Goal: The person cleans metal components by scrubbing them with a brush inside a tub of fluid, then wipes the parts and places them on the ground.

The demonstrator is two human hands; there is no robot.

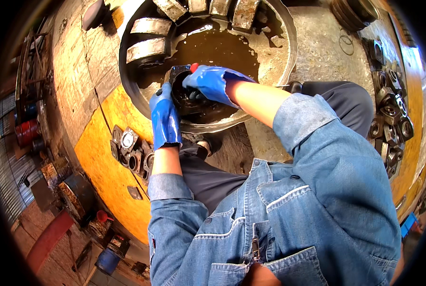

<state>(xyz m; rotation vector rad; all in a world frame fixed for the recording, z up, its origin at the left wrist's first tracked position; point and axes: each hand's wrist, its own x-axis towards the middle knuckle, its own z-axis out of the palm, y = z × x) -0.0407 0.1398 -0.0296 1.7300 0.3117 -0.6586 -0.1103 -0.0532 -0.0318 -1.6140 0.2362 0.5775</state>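
Note:
Both hands wear blue rubber gloves and meet over the near left part of a large round metal basin (213, 127) holding murky brown liquid (217, 47). My left hand (165, 114) is closed on the left side of a dark, wet metal part with a wide round opening (179, 71). Across its upper right side reaches my right hand (213, 85), fingers curled at the opening. A small red thing (194, 67) pokes out beside that hand's knuckles. What the right fingers hold is largely hidden by the glove.
Several curved metal blocks (148, 50) line the basin's far and left inner wall. Flanged metal parts (129, 139) lie on yellow sheeting at the left. A long pile of similar parts (391, 114) stands to the right. Thin rings (346, 45) lie on the floor.

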